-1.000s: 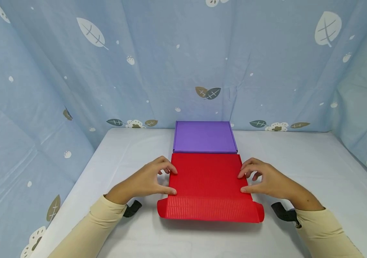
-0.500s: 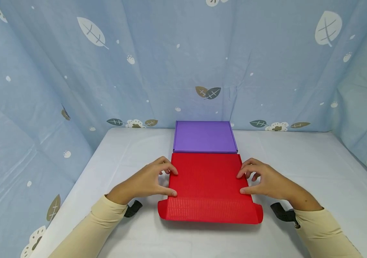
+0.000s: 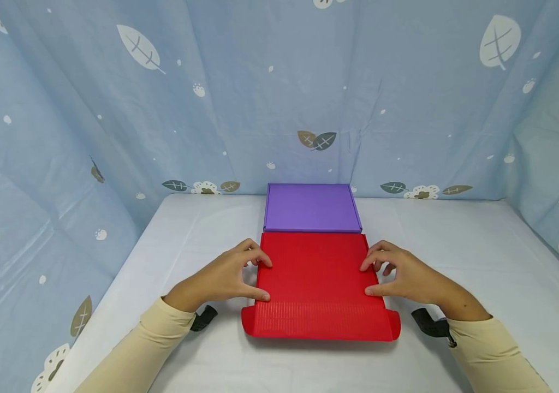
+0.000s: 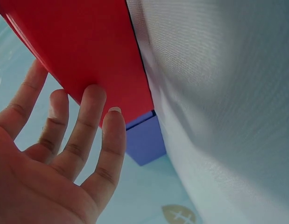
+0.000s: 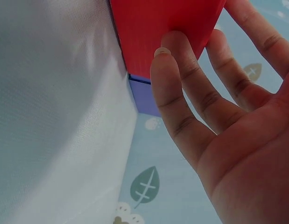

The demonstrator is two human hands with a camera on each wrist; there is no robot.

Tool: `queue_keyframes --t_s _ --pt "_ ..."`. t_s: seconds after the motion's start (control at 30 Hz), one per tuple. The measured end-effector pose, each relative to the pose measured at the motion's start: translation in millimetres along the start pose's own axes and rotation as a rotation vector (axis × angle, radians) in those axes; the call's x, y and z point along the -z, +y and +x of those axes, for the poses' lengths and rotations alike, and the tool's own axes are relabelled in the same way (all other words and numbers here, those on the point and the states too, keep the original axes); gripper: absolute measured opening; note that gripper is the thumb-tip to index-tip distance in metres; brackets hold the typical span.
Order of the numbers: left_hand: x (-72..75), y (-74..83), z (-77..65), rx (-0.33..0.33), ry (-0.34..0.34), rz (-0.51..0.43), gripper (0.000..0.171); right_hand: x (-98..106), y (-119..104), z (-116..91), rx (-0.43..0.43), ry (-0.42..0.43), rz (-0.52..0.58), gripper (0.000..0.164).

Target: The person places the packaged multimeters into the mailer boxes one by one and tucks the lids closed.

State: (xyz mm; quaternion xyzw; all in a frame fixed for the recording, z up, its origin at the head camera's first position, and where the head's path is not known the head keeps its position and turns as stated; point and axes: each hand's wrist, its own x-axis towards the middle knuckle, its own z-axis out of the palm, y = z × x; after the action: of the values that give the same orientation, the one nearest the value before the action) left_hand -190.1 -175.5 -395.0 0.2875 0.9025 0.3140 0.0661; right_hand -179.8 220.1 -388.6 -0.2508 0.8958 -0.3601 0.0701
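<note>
A red cardboard box [image 3: 319, 267] lies on the white table, its corrugated front flap [image 3: 321, 322] sticking out toward me with a small rounded ear at each end. My left hand [image 3: 230, 273] is at its left edge, thumb and index fingertips on the top face. In the left wrist view, two other fingers [image 4: 92, 100] reach the red side wall. Mirroring it, my right hand [image 3: 399, 273] rests thumb and index fingertips on the right edge of the top. Fingers [image 5: 174, 42] of that hand lie against the side wall in the right wrist view. The inside of the box is hidden.
Directly behind the red box, a closed purple box [image 3: 311, 207] lies flat, close to the back curtain [image 3: 269, 98]. Blue printed cloth also hangs at the left and right. Black wrist mounts [image 3: 432, 323] show under both forearms. The white tablecloth [image 3: 481, 245] spreads to both sides.
The front fold of the red box and its flap have shifted slightly down in view, toward me. My fingertips have moved slightly with them; both hands keep the same pose at the edges.
</note>
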Motion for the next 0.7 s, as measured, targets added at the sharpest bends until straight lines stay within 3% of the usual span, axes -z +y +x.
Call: queue_keyframes --t_s 0.7 --pt "-1.3 2.9 -0.2 0.014 -0.025 0.013 0.051 -1.0 2.5 0.4 -0.021 -0.033 0.019 0.038"
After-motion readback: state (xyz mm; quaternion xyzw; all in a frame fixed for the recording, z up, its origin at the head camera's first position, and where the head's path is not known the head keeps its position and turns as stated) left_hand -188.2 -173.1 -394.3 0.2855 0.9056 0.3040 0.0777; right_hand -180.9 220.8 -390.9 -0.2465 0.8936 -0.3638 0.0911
